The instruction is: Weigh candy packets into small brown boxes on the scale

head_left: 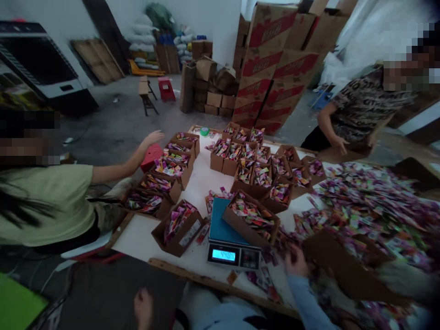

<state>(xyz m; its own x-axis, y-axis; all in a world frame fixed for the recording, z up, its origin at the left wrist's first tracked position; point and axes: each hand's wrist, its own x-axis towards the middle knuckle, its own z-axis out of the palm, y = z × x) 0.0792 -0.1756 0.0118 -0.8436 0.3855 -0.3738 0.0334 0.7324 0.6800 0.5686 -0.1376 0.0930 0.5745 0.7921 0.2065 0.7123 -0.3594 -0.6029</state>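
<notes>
A blue-topped digital scale [225, 257] with a lit display stands near the table's front edge. On its plate rests an open cardboard box [252, 229] of small colourful packets, tilted in view. Just right of that box, my right hand [296, 260], in a light blue sleeve, has its fingers closed around some small packets [283, 242]; their exact number is hidden. My left hand [143, 306] hangs low in front of the table, fingers curled, with nothing visible in it. Another filled box [182, 229] sits left of the scale.
More filled boxes [172, 165] line the table's left side and its middle. A large heap of loose packets [371, 201] covers the right. People sit left and stand right. At lower right, a gloved hand [402, 279] is beside a cardboard box [347, 266]. Stacked cartons [271, 68] rise behind.
</notes>
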